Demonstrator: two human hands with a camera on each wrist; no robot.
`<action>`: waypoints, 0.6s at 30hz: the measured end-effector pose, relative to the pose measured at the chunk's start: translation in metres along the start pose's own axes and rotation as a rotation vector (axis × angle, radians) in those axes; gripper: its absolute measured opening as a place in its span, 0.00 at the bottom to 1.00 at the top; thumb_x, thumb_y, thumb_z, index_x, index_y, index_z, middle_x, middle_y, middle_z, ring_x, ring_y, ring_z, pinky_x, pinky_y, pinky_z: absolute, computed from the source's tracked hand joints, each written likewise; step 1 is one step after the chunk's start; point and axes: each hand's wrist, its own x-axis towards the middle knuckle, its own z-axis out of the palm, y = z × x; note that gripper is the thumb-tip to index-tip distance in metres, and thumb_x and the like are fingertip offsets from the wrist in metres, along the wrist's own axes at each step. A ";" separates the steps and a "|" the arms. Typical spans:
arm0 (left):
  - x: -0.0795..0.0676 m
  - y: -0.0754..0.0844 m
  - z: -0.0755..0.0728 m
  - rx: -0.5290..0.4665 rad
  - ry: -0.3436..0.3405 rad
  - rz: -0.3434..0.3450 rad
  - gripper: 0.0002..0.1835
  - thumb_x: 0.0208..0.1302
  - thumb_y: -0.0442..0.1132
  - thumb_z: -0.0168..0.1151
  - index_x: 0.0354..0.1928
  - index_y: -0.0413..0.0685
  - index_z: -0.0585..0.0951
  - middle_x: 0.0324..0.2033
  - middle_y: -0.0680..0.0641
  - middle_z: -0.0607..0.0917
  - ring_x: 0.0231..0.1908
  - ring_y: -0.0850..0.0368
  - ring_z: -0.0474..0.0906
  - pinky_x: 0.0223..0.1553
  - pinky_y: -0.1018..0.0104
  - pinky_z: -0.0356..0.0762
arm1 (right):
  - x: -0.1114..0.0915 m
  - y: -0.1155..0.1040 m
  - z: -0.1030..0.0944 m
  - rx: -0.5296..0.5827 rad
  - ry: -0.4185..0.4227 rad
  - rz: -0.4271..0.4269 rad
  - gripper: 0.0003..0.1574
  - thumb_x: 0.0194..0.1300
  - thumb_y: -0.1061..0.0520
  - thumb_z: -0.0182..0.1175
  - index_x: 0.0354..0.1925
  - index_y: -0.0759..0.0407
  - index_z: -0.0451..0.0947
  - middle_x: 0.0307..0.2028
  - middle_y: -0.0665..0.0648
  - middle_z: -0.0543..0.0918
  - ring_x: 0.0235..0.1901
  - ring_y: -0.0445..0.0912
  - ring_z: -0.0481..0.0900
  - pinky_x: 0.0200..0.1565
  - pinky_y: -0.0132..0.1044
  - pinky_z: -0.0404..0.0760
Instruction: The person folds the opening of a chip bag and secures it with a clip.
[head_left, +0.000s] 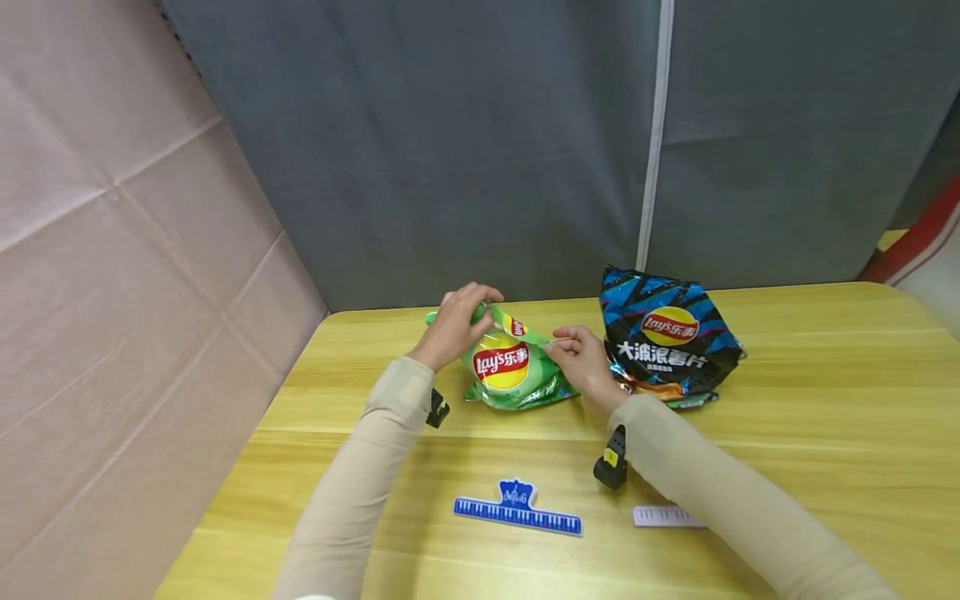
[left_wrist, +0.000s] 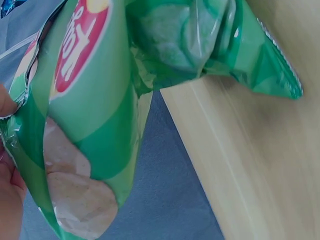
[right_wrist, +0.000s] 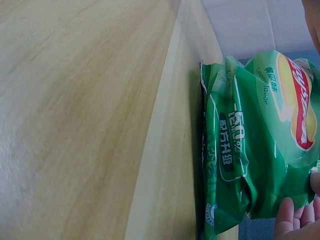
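While your left grip (head_left: 459, 323) and right grip (head_left: 583, 358) are pinching the green bag (head_left: 506, 371) by its upper edge (head_left: 531, 335), both nearly closed, it is sitting just below frame centre; you should be keeping that edge taut and even.

Plump, glossy green Lay's bag (head_left: 528, 392), creased, rests base-down on wooden table (head_left: 832, 400)
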 end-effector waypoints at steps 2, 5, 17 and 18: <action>0.001 0.001 -0.002 0.032 -0.020 0.001 0.12 0.58 0.30 0.53 0.45 0.43 0.77 0.37 0.49 0.79 0.35 0.59 0.72 0.46 0.60 0.61 | 0.000 0.000 0.000 0.003 -0.003 0.001 0.20 0.62 0.60 0.53 0.52 0.66 0.66 0.40 0.63 0.77 0.37 0.47 0.72 0.37 0.30 0.71; 0.003 0.003 -0.004 0.085 -0.050 0.002 0.14 0.58 0.31 0.53 0.46 0.43 0.78 0.36 0.49 0.78 0.35 0.59 0.72 0.46 0.61 0.61 | 0.000 0.000 0.000 -0.003 -0.009 -0.004 0.20 0.62 0.60 0.53 0.52 0.66 0.66 0.41 0.63 0.77 0.37 0.47 0.73 0.38 0.31 0.71; 0.002 0.005 -0.009 0.280 -0.100 0.016 0.16 0.58 0.35 0.53 0.48 0.50 0.79 0.35 0.52 0.77 0.39 0.59 0.72 0.47 0.60 0.59 | 0.000 0.000 0.001 -0.043 -0.011 0.009 0.17 0.62 0.61 0.53 0.50 0.64 0.73 0.41 0.61 0.77 0.39 0.47 0.73 0.40 0.33 0.72; 0.002 0.006 -0.009 0.287 -0.103 0.015 0.16 0.58 0.35 0.53 0.48 0.50 0.79 0.35 0.52 0.77 0.38 0.59 0.71 0.47 0.60 0.59 | 0.000 0.000 0.001 -0.049 -0.011 0.006 0.17 0.62 0.61 0.53 0.50 0.64 0.73 0.41 0.61 0.77 0.39 0.47 0.73 0.41 0.34 0.72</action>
